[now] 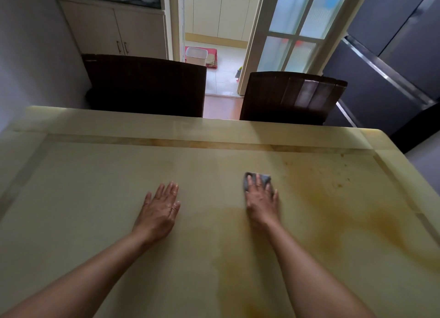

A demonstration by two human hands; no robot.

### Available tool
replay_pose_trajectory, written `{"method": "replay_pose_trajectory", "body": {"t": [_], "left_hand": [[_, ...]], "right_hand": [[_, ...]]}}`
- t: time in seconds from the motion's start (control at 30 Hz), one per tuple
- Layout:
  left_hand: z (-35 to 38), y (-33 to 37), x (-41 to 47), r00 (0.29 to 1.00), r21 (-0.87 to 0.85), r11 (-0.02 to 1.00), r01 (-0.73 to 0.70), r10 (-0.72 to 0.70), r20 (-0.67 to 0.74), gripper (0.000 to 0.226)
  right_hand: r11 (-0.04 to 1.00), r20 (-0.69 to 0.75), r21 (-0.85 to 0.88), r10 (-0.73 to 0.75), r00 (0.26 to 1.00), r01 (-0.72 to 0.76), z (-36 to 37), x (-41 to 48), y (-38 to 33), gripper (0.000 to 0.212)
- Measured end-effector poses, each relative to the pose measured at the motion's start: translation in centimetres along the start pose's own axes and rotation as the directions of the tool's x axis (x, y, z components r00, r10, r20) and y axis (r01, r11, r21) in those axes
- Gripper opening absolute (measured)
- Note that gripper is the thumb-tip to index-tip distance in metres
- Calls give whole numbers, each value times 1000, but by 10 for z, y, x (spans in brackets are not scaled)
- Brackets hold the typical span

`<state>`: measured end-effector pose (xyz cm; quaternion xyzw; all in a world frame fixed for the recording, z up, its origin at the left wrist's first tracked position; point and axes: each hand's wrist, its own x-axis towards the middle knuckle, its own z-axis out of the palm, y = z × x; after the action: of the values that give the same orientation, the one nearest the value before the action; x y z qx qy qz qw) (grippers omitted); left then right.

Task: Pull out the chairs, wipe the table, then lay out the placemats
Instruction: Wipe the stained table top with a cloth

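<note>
R hand [261, 202] presses flat on the gray cloth [263, 179], L hand [160, 208] spread flat on the table [95, 198]. Imo overlap strokes toward the yellow smears [333, 198], 2 chairs [145, 86] can wait.

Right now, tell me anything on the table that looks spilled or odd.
Yellow-brown blotches spread over the right half of the table, with specks near the far right corner; spill or stone pattern, unclear.

The right hand [262, 204] covers most of the cloth [263, 178].

Grey cloth [260, 180] on beige, amber-stained table [119, 186]; dark brown slatted chairs [145, 86] beyond.
</note>
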<state>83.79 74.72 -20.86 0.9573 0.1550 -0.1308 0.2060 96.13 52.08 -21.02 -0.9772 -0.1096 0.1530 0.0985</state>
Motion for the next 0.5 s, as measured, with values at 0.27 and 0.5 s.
{"method": "replay_pose_trajectory", "body": {"t": [0.27,0.5], "left_hand": [[-2,-1,-6,1000,-94,996,-4,6,24,53],[-2,-12,-22,1000,-120,993,7,-7,-3,53]], "right_hand": [[985,-8,-14,170,985,-170,-7,-11,21,56],[975,87,5,-223,971,223,23,-48,-67,65]]}}
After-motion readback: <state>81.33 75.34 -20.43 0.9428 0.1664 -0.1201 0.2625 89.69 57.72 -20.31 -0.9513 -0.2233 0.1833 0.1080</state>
